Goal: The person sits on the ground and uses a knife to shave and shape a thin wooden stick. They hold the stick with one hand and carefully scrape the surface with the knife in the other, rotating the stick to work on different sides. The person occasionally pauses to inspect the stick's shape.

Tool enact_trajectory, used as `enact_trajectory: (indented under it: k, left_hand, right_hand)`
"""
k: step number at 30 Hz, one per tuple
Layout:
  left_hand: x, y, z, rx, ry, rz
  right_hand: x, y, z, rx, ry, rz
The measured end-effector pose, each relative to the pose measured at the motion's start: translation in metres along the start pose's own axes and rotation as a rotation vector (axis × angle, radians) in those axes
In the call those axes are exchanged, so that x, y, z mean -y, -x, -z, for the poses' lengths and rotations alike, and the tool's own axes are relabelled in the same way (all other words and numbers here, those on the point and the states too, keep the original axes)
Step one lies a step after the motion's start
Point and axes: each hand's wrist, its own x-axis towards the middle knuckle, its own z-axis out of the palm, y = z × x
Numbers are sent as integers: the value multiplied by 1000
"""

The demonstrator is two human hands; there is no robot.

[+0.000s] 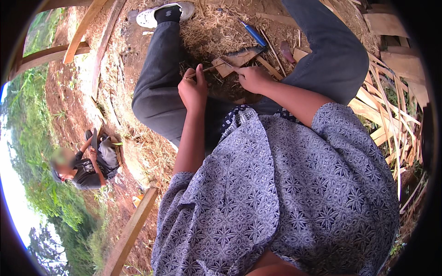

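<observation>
Between my legs, my left hand is closed around a thin strip of wood or bamboo, its thumb pointing up along it. My right hand grips a slim knife, most of its handle hidden in the fist. The blade lies at the far end of the strip; whether the two touch I cannot tell. Just beyond both hands a flat tan wood block rests on the ground. A blue-handled tool lies past the block, near a dark blade-like piece.
A reddish-brown object lies beside my right knee. Split strips are heaped at the right, below stacked boards. Straw and shavings cover the dirt. At the left another person sits on the slope, near wooden beams.
</observation>
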Motion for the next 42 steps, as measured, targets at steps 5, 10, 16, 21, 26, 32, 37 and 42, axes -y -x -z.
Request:
enact_trajectory:
  k: [5, 10, 16, 21, 26, 32, 37, 42]
  left_hand:
    - [9, -2, -3, -31, -53, -107]
    - [18, -5, -5, -30, -61, -130]
    - [18, -5, -3, -14, -144, -136]
    - [10, -3, 0, -13, -146, -134]
    - [14, -3, -3, -3, -77, -87]
    - [14, -4, -5, -23, -76, -93]
    - [14, -2, -3, -32, -105, -81]
    - [10, -2, -1, -40, -93, -92]
  right_hand:
    - [6, 7, 4, -7, -20, 50]
    - [15, 19, 8, -38, -37, 155]
    - [15, 17, 11, 0, -10, 89]
    - [5, 10, 3, -19, 43, 66]
    - [1, 7, 1, -8, 73, 36]
    - [-1, 5, -2, 11, 86, 3]
    - [8, 14, -3, -33, 118, 109]
    - [6, 13, -1, -42, 110, 133]
